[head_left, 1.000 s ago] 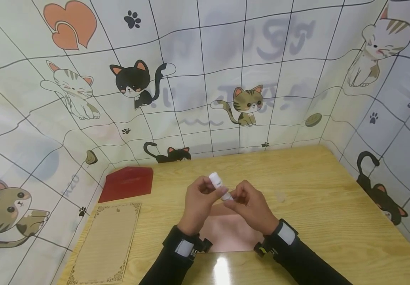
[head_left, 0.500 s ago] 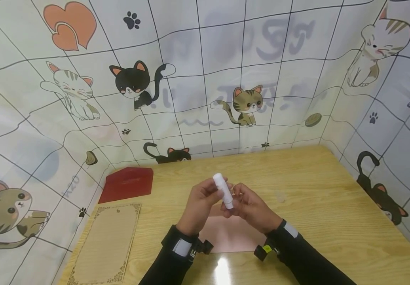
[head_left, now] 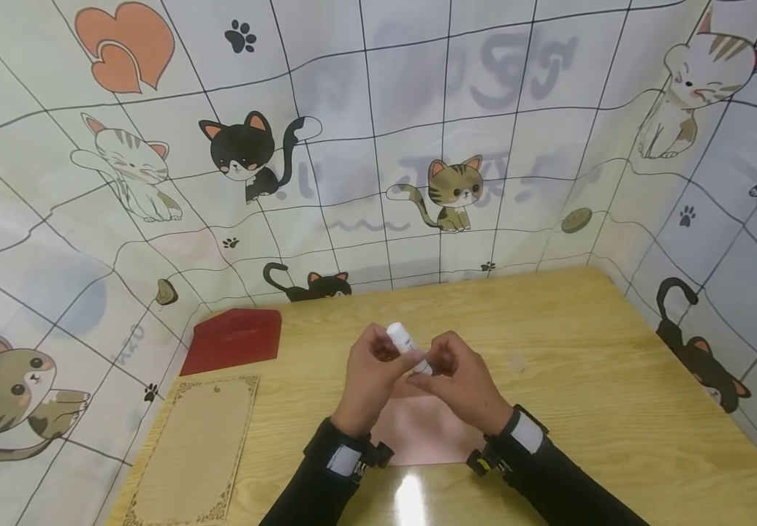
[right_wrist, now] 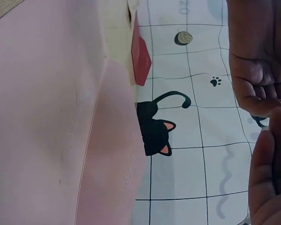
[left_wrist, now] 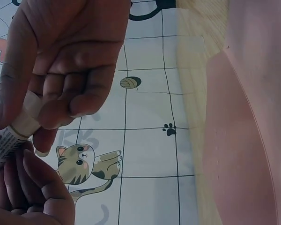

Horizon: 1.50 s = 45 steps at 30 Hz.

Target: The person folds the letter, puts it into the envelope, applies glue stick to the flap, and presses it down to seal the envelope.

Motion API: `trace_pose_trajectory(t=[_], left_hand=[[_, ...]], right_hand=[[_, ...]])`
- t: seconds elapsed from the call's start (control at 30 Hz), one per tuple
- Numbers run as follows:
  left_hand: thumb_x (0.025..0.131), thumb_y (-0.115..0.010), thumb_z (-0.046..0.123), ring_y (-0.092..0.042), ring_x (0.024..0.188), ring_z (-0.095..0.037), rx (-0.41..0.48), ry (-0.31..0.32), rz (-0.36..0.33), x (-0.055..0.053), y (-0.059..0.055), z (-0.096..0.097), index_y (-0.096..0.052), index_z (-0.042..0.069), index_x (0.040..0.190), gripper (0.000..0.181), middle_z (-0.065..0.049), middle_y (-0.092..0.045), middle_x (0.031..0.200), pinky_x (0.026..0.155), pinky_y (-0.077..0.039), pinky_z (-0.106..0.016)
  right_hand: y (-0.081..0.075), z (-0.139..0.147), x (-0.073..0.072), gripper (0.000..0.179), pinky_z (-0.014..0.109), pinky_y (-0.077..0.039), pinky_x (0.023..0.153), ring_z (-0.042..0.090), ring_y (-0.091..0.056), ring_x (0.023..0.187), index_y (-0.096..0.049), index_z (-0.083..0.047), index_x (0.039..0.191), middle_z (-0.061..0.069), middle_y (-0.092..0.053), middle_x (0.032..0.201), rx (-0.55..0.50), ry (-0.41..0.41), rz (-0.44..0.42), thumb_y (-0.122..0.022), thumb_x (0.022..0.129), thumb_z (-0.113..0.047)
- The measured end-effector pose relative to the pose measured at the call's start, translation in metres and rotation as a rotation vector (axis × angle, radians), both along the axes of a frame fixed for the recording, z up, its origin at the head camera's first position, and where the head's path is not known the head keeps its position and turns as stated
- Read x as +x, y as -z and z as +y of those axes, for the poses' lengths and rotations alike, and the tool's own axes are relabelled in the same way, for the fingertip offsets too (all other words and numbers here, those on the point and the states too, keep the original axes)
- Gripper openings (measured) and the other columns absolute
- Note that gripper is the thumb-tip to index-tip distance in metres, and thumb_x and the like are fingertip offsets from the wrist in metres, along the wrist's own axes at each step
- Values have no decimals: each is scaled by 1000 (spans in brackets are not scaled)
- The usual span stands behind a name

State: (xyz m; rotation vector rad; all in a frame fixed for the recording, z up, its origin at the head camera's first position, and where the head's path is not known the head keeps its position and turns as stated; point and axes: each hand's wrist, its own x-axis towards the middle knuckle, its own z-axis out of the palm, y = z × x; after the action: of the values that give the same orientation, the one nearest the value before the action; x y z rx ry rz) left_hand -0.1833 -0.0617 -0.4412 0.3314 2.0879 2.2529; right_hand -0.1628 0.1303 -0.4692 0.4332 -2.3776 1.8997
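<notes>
White tube (head_left: 399,335) with printed label, one — held tilted above a pink envelope (head_left: 427,442), between both hands. Left hand (head_left: 368,378): gripping the tube's middle. Right hand (head_left: 472,383): pinching its lower end. Also on the wood-grain table (head_left: 589,394), at left: red envelope (head_left: 237,340) (farther back) — and, nearer, a border-printed sheet (head_left: 191,446).
</notes>
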Motion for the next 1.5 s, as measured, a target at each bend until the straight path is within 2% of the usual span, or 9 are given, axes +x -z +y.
trace_pose_trajectory(t=[0.2, 0.37, 0.67, 0.77, 0.97, 1.2, 1.3, 1.33, 1.5], left_hand=[[98, -84, -2, -72, 99, -14, -12, 10, -13, 0, 0, 0, -68, -2, 118, 26, -1, -76, 107, 86, -63, -26], [102, -77, -5, -75, 101, -13, -7, 51, -14, 0, 1, -1, -72, -6, 131, 29, -21, -81, 124, 84, -63, -25], [104, -74, -2, -74, 113, -14, 15, 30, -44, -5, 3, -1, -74, -4, 133, 29, -22, -82, 128, 104, -56, -34], [104, -74, 0, -73, 111, -15, 35, 27, -49, -5, 3, -1, -74, -5, 133, 29, -20, -82, 126, 100, -58, -33], [107, -75, 6, -75, 115, -14, 86, 61, -60, -4, 1, -3, -70, -8, 140, 36, -17, -83, 130, 100, -60, -32], [110, -71, 13, -72, 105, -12, 208, 103, -142, 1, 2, 1, -70, 2, 125, 18, 2, -79, 112, 94, -61, -28], [113, -67, 19, -72, 97, -11, 223, 152, -215, 3, 6, 4, -72, 8, 114, 12, 5, -76, 105, 90, -62, -28], [114, -67, 22, -73, 95, -11, 212, 167, -229, 3, 7, 4, -74, 9, 112, 15, 5, -76, 103, 90, -63, -29], [119, -63, 32, -77, 93, -11, 129, 189, -237, 1, 9, 5, -79, 2, 115, 34, 7, -81, 98, 95, -65, -35]], right_hand=[[4, 5, -4, 37, 29, -64, 82, 8, -73, 89, -46, 0, 117, -7, -76, 95, -134, -141, -44, -80, 106, -9], [8, 8, -8, 32, 38, -69, 101, 13, -84, 111, -37, 2, 118, -8, -84, 116, -293, -316, -102, -68, 113, -4], [11, 11, -10, 20, 31, -68, 99, 8, -82, 105, -31, -3, 129, -11, -84, 116, -314, -417, -22, -49, 122, -10], [8, 10, -8, 23, 32, -68, 97, 7, -81, 107, -34, -2, 133, -8, -84, 118, -283, -369, 3, -52, 121, -10], [1, 3, -1, 47, 33, -69, 90, 11, -81, 106, -42, -1, 137, 21, -82, 123, -164, -192, 66, -77, 105, -2], [-4, -7, 8, 49, 26, -60, 89, 6, -70, 93, -65, -11, 124, -1, -77, 105, 183, 131, 490, -94, 87, 4], [-4, -7, 7, 51, 20, -58, 87, 14, -67, 93, -71, -9, 118, 2, -72, 106, 224, 188, 687, -95, 79, 11], [-4, -7, 5, 43, 18, -57, 88, 16, -66, 94, -73, -8, 118, 4, -70, 106, 227, 193, 727, -95, 84, 6], [-6, -5, -2, 53, 10, -54, 100, 27, -71, 105, -79, -5, 127, 15, -71, 120, 205, 213, 829, -97, 80, 10]])
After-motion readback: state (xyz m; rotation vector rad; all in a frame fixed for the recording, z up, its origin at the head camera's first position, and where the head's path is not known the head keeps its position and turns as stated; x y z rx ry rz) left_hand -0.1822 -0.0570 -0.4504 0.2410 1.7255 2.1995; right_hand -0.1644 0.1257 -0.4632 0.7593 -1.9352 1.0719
